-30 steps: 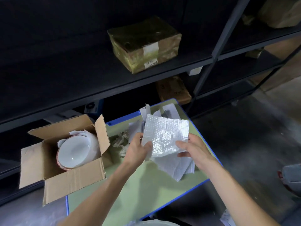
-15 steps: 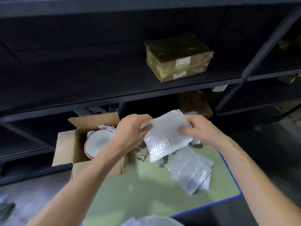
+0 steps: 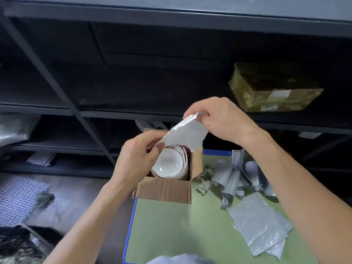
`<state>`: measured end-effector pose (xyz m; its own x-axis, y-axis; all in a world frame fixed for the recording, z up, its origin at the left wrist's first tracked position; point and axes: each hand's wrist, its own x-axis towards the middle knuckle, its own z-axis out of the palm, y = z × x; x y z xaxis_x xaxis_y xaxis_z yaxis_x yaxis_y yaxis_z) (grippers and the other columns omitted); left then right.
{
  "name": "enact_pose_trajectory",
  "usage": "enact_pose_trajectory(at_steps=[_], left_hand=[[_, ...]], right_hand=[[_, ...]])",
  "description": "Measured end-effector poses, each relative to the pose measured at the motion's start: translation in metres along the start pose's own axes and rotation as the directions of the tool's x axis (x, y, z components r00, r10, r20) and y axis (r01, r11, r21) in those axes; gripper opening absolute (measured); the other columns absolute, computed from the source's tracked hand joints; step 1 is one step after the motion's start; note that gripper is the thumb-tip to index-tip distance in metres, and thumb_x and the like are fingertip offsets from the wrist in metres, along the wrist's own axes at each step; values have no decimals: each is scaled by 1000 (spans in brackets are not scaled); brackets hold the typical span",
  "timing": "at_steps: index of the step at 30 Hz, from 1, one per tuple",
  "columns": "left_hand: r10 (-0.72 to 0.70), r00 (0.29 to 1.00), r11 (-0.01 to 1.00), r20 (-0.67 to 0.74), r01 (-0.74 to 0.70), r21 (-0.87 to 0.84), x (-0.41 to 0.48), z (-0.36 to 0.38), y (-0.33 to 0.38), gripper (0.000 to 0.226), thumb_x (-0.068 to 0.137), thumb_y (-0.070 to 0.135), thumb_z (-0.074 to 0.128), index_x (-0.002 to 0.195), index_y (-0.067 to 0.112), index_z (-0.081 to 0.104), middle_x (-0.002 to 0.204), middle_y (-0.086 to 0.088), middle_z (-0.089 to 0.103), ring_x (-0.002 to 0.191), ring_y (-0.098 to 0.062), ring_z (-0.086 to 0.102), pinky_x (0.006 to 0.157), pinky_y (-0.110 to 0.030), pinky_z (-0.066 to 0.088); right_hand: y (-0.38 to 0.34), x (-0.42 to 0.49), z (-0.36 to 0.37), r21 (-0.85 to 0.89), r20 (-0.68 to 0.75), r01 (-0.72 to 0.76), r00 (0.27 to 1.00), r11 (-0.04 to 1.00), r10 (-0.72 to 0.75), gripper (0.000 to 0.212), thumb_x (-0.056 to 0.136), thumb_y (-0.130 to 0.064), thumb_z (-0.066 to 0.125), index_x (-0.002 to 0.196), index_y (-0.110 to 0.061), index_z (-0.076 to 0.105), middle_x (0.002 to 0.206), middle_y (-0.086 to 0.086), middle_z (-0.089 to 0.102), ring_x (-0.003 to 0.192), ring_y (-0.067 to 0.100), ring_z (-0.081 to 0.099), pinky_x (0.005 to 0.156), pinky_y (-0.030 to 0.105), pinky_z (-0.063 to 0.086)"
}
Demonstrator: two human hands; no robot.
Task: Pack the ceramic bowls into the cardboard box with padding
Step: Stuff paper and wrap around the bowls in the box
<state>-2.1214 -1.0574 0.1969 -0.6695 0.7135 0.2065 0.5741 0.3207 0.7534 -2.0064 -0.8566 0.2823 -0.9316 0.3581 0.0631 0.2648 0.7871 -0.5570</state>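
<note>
**Left grip** (image 3: 137, 159): bare, back of the hand towards the camera, at the left side of the cardboard box (image 3: 165, 189). Fingers curled; thumb and fingertips pinch the lower left edge of the padding sheet (image 3: 184, 134).

**Left forearm:** bare, rises from below and left of the box to its near left corner. Wrist roughly straight.

**Right grip** (image 3: 222, 121): bare, above the far right corner of the box and higher than the left grip. Fingers curled, pinching the top edge of the same sheet.

**Right forearm:** bare, slants up from below and right of the box, passing well to its right. Wrist slightly bent.
</note>
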Motion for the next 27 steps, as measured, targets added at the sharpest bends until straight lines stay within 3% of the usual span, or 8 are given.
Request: enact_pose_trajectory(at_steps=[4,7,10,17,22,27], left_hand=[[-126,992,992,29,126,13,-9,-18,-33,24,92,26,61,107,45,65,99,28,66,91,4,60,72,-21,49],[-185,979,982,89,182,48,-16,-22,-54,31,91,25,63,112,47,62,97,28,64,88,5,58,68,-16,45],[-250,960,967,128,240,89,-20,-19,-68,33,91,25,63,116,47,60,96,23,64,84,3,59,64,-14,44],[-302,939,953,166,296,61,-29,-1,-81,36,92,30,65,124,41,55,96,17,62,81,-3,60,68,-21,48],[-319,930,948,182,313,64,-33,1,-89,32,89,36,67,115,43,48,92,18,60,77,-2,56,62,-20,41],[-351,919,936,178,339,95,-32,3,-94,31,88,38,69,111,43,48,89,20,58,80,-5,56,58,-20,38]], right_hand=[[-32,32,23,-149,100,113,990,982,-98,42,94,-5,46,105,-35,74,111,-11,68,102,10,59,82,27,50],[-45,54,45,-227,151,154,981,962,-121,44,92,-3,49,106,-37,73,105,-11,67,100,13,60,82,34,52],[-45,69,65,-298,209,184,970,937,-124,45,90,-1,49,106,-37,73,91,-18,57,89,10,54,72,30,45],[-33,82,97,-309,256,234,954,922,-156,39,89,-1,52,98,-29,77,109,-9,72,103,14,64,88,31,53],[-26,88,109,-263,275,234,948,936,-160,36,89,-3,55,97,-30,78,107,-12,72,102,9,63,82,18,42],[-32,98,119,-273,340,262,926,926,-162,33,87,-9,57,99,-34,75,106,-14,71,99,10,63,84,29,51]])
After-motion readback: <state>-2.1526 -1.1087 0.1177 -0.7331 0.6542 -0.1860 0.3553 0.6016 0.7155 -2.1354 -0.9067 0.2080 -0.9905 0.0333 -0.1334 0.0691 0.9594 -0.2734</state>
